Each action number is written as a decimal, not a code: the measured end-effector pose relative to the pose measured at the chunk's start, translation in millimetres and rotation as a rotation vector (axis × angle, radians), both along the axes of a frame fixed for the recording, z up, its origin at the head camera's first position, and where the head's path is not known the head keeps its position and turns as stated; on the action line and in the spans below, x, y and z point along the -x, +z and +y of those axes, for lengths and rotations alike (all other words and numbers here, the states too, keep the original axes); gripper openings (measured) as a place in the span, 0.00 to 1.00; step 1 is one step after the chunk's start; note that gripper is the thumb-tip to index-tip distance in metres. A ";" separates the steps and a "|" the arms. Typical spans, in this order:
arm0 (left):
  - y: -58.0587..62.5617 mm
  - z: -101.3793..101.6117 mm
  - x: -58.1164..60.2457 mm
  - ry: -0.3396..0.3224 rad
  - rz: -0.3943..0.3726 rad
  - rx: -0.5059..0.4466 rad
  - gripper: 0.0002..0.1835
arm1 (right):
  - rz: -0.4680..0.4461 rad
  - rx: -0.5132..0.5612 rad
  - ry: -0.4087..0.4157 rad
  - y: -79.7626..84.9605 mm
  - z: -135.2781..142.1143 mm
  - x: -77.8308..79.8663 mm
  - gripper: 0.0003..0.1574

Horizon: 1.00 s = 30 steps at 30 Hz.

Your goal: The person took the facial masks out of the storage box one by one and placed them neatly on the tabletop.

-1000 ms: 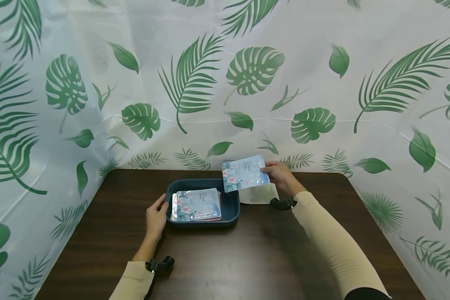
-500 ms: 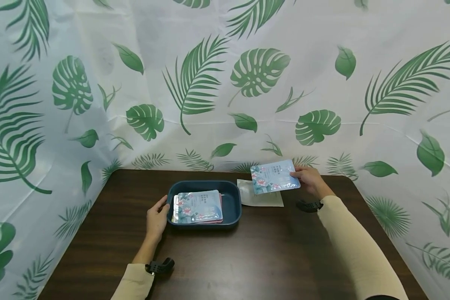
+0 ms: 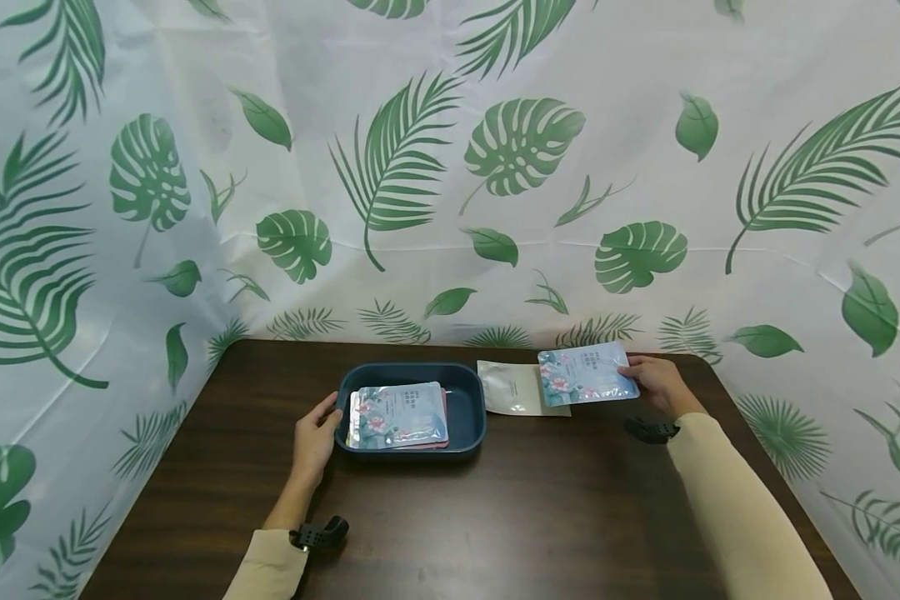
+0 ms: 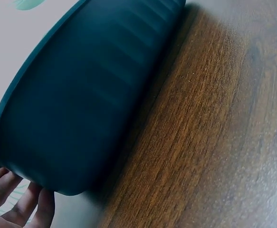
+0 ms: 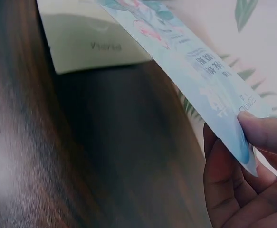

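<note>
My right hand pinches the right edge of a light blue sheet mask packet printed with pink flowers. The thumb lies on its printed face and the fingers are behind, as the right wrist view shows. This packet overlaps a pale cream packet lying on the table. My left hand rests against the left end of a dark blue tray. In the left wrist view its fingers touch the tray's outer wall below the rim. Inside the tray lies a stack of packets, a blue flowered one on top.
The dark wooden table ends at the back against a white curtain with green leaves. Black bands sit on both wrists. The cream packet lies close to the tray's right end.
My right hand has carried the blue packet rightward from over the tray, then lowered it beside the tray, over the cream packet's right part. My left hand has stayed at the tray.
</note>
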<state>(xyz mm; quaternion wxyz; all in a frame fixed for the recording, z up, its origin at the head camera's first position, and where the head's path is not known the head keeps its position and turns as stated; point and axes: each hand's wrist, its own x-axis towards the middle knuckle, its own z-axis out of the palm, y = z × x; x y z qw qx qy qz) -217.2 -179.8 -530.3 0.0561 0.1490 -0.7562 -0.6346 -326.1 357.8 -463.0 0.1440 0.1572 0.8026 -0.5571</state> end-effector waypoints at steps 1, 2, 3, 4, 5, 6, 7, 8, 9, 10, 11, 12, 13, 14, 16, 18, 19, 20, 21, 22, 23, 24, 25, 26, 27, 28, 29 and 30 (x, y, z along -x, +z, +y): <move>-0.1 0.1 0.1 0.001 0.001 -0.002 0.23 | -0.005 -0.004 -0.003 -1.4 2.2 -0.9 0.33; -0.2 0.1 0.1 0.002 0.002 -0.002 0.23 | -0.009 -0.012 -0.004 -3.1 4.7 -1.6 0.33; -0.2 0.1 0.2 0.003 0.003 0.000 0.23 | -0.013 -0.016 -0.003 -4.6 6.6 -2.4 0.33; -0.2 0.1 0.1 0.004 0.004 -0.002 0.23 | -0.016 -0.023 -0.001 -6.2 8.1 -3.1 0.33; -0.2 0.0 0.2 0.004 0.006 -0.004 0.23 | -0.020 -0.031 -0.002 -7.6 9.5 -3.8 0.33; 0.0 0.0 0.1 0.005 0.007 -0.005 0.23 | -0.022 -0.041 0.003 -9.0 10.8 -4.4 0.33; -0.1 -0.1 0.2 0.002 0.008 -0.006 0.23 | -0.025 -0.053 0.005 -10.8 12.2 -4.7 0.34; -0.1 -0.3 0.2 0.002 0.009 -0.004 0.23 | -0.028 -0.064 0.004 -12.3 13.3 -5.1 0.34; -0.1 -0.4 0.2 0.002 0.008 -0.002 0.23 | -0.032 -0.069 -0.004 -13.5 13.9 -5.4 0.34; 0.0 -0.6 0.2 0.002 0.007 -0.001 0.23 | -0.035 -0.074 -0.009 -14.6 14.6 -5.7 0.34; -0.1 -0.7 0.3 0.002 0.007 0.002 0.23 | -0.036 -0.083 -0.014 -16.1 15.3 -5.7 0.34; -0.2 -0.8 0.5 0.001 0.005 0.002 0.23 | -0.033 -0.085 -0.017 -17.7 16.2 -5.6 0.34; -0.1 -0.8 0.6 0.002 0.002 0.001 0.23 | -0.030 -0.091 -0.025 -19.4 17.1 -5.5 0.34; 0.1 -0.7 0.7 0.002 0.001 0.000 0.23 | -0.027 -0.098 -0.033 -21.1 18.1 -5.6 0.33; 0.7 -0.4 0.8 0.001 -0.004 -0.007 0.23 | -0.017 -0.118 -0.054 -25.9 20.7 -6.0 0.32; 1.2 -0.1 1.1 0.000 -0.006 -0.015 0.23 | -0.005 -0.139 -0.090 -32.1 23.5 -6.9 0.30; 1.4 0.1 1.2 0.000 -0.007 -0.016 0.23 | -0.002 -0.153 -0.109 -35.3 24.7 -7.4 0.30; 1.5 0.1 1.3 0.000 -0.005 -0.016 0.23 | 0.002 -0.171 -0.125 -38.3 25.4 -8.3 0.29; 1.7 0.1 1.4 0.001 -0.004 -0.016 0.23 | 0.008 -0.190 -0.141 -41.3 26.0 -9.0 0.28; 1.6 0.0 1.5 0.001 -0.002 -0.014 0.23 | 0.015 -0.213 -0.154 -43.9 26.1 -9.9 0.28; 1.4 -0.2 1.6 0.000 -0.001 -0.014 0.23 | 0.020 -0.234 -0.168 -45.9 25.8 -10.8 0.28; 1.2 -0.5 1.8 -0.002 0.001 -0.012 0.23 | 0.031 -0.265 -0.178 -47.5 25.2 -11.5 0.28; 0.8 -1.0 1.9 -0.002 0.001 -0.011 0.23 | 0.037 -0.289 -0.190 -48.7 24.2 -12.1 0.27; 0.6 -1.5 2.0 -0.004 -0.001 -0.010 0.23 | 0.048 -0.319 -0.201 -49.3 22.7 -12.7 0.27; 0.5 -1.9 2.0 -0.006 -0.003 -0.009 0.23 | 0.060 -0.347 -0.215 -49.7 21.1 -12.9 0.26; 0.3 -2.5 2.0 -0.009 -0.008 -0.006 0.23 | 0.071 -0.379 -0.228 -49.5 19.1 -13.2 0.26; 0.2 -3.1 2.2 -0.011 -0.011 -0.007 0.23 | 0.081 -0.407 -0.240 -49.1 17.3 -13.1 0.25; 0.4 -3.5 2.2 -0.014 -0.014 -0.006 0.23 | 0.089 -0.439 -0.254 -48.3 15.1 -13.1 0.25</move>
